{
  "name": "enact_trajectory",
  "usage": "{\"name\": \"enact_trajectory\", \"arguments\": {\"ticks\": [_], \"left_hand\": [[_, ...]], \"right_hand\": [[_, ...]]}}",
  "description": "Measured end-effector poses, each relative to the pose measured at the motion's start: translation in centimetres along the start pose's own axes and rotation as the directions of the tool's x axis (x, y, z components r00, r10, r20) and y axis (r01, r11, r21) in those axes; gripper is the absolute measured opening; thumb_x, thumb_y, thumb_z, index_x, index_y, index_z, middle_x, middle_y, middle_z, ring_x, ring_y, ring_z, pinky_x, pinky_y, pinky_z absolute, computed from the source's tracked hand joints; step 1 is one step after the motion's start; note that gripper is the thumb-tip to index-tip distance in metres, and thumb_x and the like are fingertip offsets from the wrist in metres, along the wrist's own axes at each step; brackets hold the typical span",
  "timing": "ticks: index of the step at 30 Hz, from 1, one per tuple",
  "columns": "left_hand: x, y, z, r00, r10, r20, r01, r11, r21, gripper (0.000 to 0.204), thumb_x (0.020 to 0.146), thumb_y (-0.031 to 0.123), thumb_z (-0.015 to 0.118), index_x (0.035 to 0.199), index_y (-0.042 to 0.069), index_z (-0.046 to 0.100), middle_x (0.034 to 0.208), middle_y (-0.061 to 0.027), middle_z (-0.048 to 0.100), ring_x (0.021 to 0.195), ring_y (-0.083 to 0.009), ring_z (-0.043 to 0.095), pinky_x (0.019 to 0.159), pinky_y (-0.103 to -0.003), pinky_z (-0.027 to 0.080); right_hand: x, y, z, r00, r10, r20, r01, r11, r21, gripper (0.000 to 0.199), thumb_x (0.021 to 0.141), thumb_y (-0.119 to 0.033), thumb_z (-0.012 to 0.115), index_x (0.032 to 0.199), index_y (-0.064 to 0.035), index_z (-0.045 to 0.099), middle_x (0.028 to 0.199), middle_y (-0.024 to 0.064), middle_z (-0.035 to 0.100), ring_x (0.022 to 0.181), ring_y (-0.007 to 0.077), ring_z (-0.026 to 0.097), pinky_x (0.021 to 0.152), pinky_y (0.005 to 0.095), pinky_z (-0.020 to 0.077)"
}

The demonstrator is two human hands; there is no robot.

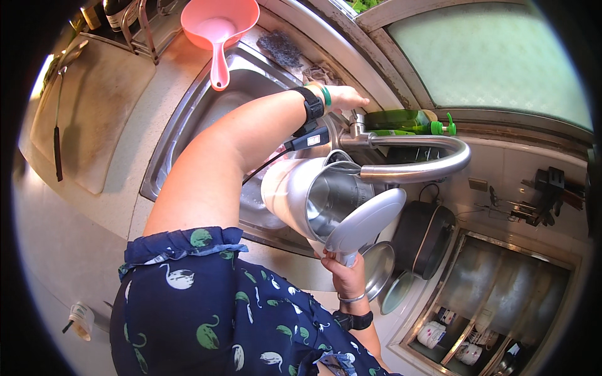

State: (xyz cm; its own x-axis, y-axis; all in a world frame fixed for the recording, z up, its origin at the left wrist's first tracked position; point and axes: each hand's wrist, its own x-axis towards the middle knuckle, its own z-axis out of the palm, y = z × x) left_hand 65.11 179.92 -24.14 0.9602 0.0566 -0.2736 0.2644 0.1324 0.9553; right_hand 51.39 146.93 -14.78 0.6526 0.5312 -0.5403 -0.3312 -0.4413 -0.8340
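My left arm reaches across the steel sink [182,125]. My left hand [346,98] is at the base of the steel tap [433,166], beside its lever, with fingers stretched out. Whether it touches the lever is hard to tell. My right hand [348,272] is closed on the handle of a white electric kettle [285,191]. The kettle is tilted in this view, its grey lid [367,222] raised and its steel inside showing. Its mouth is by the tap's spout. I cannot tell whether water is running.
A pink dipper [219,31] rests at the sink's far left corner, near a dark scouring pad [279,49]. Behind the tap lies a green bottle [398,121] with a pump. A cutting board [94,106] is at the left. A black appliance [423,240] and pans stand right.
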Motion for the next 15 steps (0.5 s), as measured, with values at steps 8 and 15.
{"name": "enact_trajectory", "arguments": {"ticks": [8,15], "left_hand": [[1.2,-1.2,-0.2,1.0,-0.002,0.012,0.001,1.0,0.023,0.06,0.087,0.044,0.047,0.128,0.001,0.04,0.133,-0.0154,0.039,0.121,-0.0252,0.038,0.099,-0.034,0.035],[0.7,-1.0,0.0,1.0,-0.014,0.007,0.014,1.0,0.024,0.06,0.087,0.044,0.047,0.128,0.0,0.04,0.134,-0.016,0.038,0.121,-0.0248,0.038,0.099,-0.035,0.034]], "right_hand": [[0.0,-0.7,0.3,1.0,-0.017,0.025,0.018,0.999,-0.037,0.024,0.066,0.004,0.064,0.089,-0.0018,0.058,0.082,0.0019,0.057,0.078,0.0128,0.055,0.072,0.0261,0.043],[0.0,-0.5,0.4,1.0,0.002,0.015,-0.002,1.0,-0.011,0.025,0.066,0.003,0.064,0.09,-0.0018,0.058,0.082,0.0017,0.057,0.078,0.0125,0.054,0.073,0.0255,0.0424]]}}
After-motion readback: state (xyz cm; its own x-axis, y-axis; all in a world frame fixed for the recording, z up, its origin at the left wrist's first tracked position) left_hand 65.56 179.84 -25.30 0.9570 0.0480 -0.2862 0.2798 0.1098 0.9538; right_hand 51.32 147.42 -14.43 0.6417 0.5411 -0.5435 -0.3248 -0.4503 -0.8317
